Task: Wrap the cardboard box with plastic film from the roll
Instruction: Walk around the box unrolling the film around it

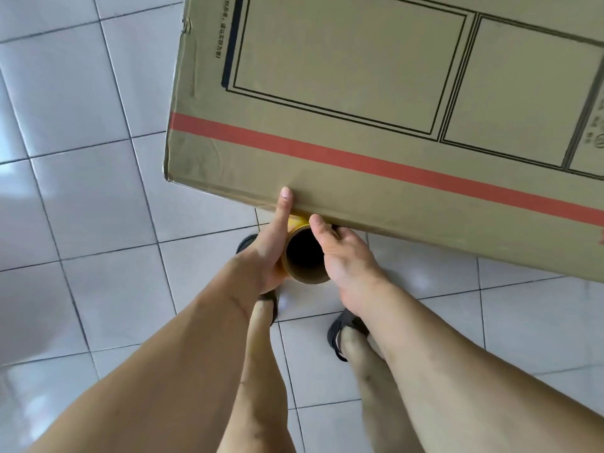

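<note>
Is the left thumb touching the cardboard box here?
Touching. In the head view the left hand grips the roll and its straight thumb tip lies on the cardboard box at its near edge, with no gap visible.

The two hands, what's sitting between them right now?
The roll, its open cardboard core facing the head camera, held between left hand and right hand against the cardboard box edge.

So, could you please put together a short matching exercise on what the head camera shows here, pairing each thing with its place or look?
Things:
1. cardboard box
2. roll
3. left hand
4. sandals

Descriptions:
A. dark, on the tiled floor
B. thumb up against the box edge
C. red stripe along its near edge
D. hollow core end-on, between both hands

Pairs: 1-C, 2-D, 3-B, 4-A
</note>
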### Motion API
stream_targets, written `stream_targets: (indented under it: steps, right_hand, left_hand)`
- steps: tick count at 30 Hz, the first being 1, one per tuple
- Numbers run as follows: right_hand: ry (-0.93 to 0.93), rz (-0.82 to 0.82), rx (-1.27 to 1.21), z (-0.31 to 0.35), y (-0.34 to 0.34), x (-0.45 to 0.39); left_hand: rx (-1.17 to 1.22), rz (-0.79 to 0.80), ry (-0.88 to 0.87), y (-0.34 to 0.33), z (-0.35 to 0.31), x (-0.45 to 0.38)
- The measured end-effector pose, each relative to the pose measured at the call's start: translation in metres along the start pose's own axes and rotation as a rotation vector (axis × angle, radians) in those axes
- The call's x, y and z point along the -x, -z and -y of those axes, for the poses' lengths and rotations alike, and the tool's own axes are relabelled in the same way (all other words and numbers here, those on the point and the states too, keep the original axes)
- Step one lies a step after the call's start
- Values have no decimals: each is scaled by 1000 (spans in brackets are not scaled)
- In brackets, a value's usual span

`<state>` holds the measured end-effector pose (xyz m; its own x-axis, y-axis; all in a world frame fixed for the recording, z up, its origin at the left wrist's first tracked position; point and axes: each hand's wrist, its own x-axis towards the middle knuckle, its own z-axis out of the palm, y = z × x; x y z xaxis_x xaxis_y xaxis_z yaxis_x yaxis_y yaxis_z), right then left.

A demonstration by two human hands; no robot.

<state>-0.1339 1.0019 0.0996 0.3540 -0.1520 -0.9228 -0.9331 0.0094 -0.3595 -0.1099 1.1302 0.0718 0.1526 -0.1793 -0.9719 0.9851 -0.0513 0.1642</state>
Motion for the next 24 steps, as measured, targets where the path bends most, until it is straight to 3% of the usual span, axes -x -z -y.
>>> stream_targets:
  steps: [6, 12, 18, 24]
  right_hand:
    - [-94, 1, -33, -16, 7, -3]
    - [-21, -24, -69, -21, 20, -3]
    - [-50, 24, -83, -21, 32, -2]
    - [36, -2, -14, -31, 45, -3]
  left_hand:
    - [-85, -183, -99, -8, -4, -3]
    - [2, -6, -52, -23, 8, -4]
    - [-52, -124, -82, -36, 9, -4]
    - [-10, 19, 6, -47, 13, -4]
